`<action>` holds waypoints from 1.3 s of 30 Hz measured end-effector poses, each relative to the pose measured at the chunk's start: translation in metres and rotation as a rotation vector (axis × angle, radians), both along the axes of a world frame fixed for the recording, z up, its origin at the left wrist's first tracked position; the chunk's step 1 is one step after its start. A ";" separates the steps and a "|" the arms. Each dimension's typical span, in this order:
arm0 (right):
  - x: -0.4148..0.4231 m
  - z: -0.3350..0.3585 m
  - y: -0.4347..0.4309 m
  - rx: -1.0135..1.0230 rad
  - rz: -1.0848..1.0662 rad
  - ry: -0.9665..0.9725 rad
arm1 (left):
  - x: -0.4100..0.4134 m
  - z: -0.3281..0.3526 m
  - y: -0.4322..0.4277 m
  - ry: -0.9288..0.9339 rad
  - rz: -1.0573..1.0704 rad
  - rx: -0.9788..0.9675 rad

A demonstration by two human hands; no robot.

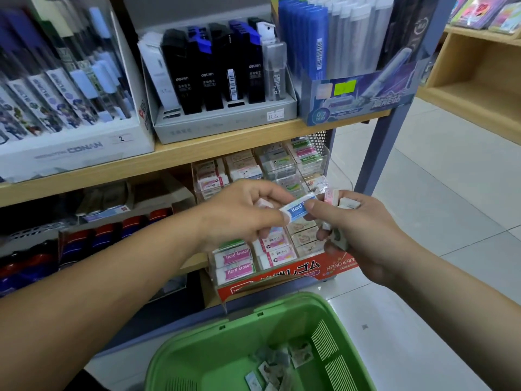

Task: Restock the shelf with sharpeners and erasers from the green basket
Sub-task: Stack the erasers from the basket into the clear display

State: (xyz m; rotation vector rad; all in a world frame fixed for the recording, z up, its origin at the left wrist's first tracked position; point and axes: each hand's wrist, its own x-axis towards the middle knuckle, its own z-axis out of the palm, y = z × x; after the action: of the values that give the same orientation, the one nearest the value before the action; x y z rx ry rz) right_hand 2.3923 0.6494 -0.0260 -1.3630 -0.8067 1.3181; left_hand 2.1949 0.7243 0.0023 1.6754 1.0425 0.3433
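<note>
**Blue eraser held between two hands above the basket**

Both hands meet at the middle of the frame, in front of the lower shelf. The left hand (239, 213), reaching in from the lower left, pinches the left end of a blue-sleeved eraser (298, 209) between thumb and curled fingers. The sleeve reads "Hard", and the rest of the word is covered. The right hand (363, 232), coming from the lower right, has its thumb on the other end of that eraser. Its remaining fingers are curled round a handful of erasers (342, 203), whose white and pink ends stick out above the knuckles. How many it holds cannot be told.

Just behind and below the hands, a red display carton (296, 273) sits on the lower shelf. It is packed with rows of wrapped erasers, among them pink-sleeved erasers (235, 258) at its left side. Behind it, a clear organizer (282, 165) holds more stacked erasers.

The green basket (197, 348) fills the bottom centre of the frame, on the floor below the hands. A small pile of loose wrapped pieces (279, 365) lies in its lower right corner. They are too small to tell erasers from sharpeners.

On the wooden upper shelf (197, 150) stand a white box of pens (70, 148) at the upper left, a grey tray of black and blue lead cases (197, 74) at the top centre, and a blue box (352, 91) to its right. Pale floor tiles (423, 193) run along the right of the frame.
</note>
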 end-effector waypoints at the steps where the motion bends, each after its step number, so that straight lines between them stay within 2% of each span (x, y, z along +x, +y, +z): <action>1: -0.003 0.000 0.001 0.003 0.006 0.004 | -0.003 0.002 0.001 -0.009 0.003 0.011; 3: -0.009 0.000 0.003 0.015 0.039 -0.013 | -0.016 0.007 0.003 0.024 0.008 0.081; 7: -0.021 -0.003 0.006 -0.017 0.095 -0.061 | -0.056 0.009 0.014 0.269 0.032 0.298; 10: -0.031 -0.007 0.009 -0.041 0.147 -0.078 | -0.078 -0.004 0.013 0.372 0.034 0.338; 16: -0.050 -0.009 0.010 -0.052 0.181 -0.104 | -0.089 -0.023 0.003 0.284 0.029 0.375; 19: -0.051 -0.011 0.010 -0.053 0.176 -0.136 | -0.092 -0.022 0.002 0.198 -0.005 0.305; 23: -0.049 -0.013 0.009 -0.055 0.233 -0.151 | -0.091 -0.032 -0.003 0.308 -0.140 0.289; 27: -0.047 -0.014 0.005 -0.055 0.272 -0.149 | -0.089 -0.036 -0.006 0.373 -0.180 0.362; 34: -0.049 -0.015 0.005 -0.069 0.300 -0.202 | -0.090 -0.034 -0.011 0.436 -0.216 0.347; 39: -0.057 -0.016 0.001 -0.050 0.350 -0.282 | -0.085 -0.034 -0.015 0.512 -0.228 0.463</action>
State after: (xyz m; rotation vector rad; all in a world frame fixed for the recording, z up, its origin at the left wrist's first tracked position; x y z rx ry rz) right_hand 2.3351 0.6500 -0.0424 -1.5160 -1.2563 1.4345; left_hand 2.1094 0.7092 -0.0314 2.3564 1.1797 -0.0065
